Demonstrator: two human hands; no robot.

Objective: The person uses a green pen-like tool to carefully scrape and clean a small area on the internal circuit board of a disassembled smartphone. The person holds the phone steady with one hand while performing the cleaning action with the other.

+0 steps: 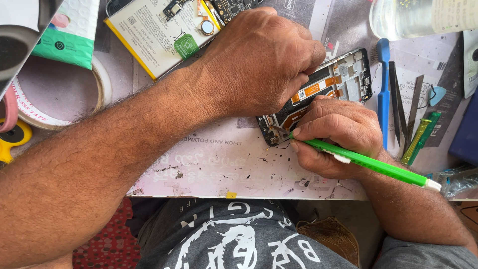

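Two hands are at work on one opened phone frame (326, 87), which lies on the surface (224, 159) right of centre in the frame.

Far left: a roll of tape (59, 94) and a green padded envelope (67, 37), both well apart from the work. Upper centre: a flat white battery with a yellow edge (149, 35), with a circuit board (231, 7) just beside it at the top edge.

Centre: I see the left hand (259, 62) curled down over the upper part of the phone frame, pressing on it; its fingertips are hidden, so what they pinch I cannot tell. Right of it, the right hand (333, 137) is closed in a pen grip on a green tool (368, 164), the tip touching the frame's lower left corner, where a thin dark wire strays out.

Right: a blue brush-like tool (383, 89), dark metal blades (401, 104) and a green-yellow tool (418, 137) lie side by side near the frame; a clear bottle (413, 17) lies at upper right.

Risk, in my judgement: the tool tip works close to the orange flex cable (316, 89). A slip could nick the cable or snap the wire. The frame may also shift if the left hand's pressure eases.
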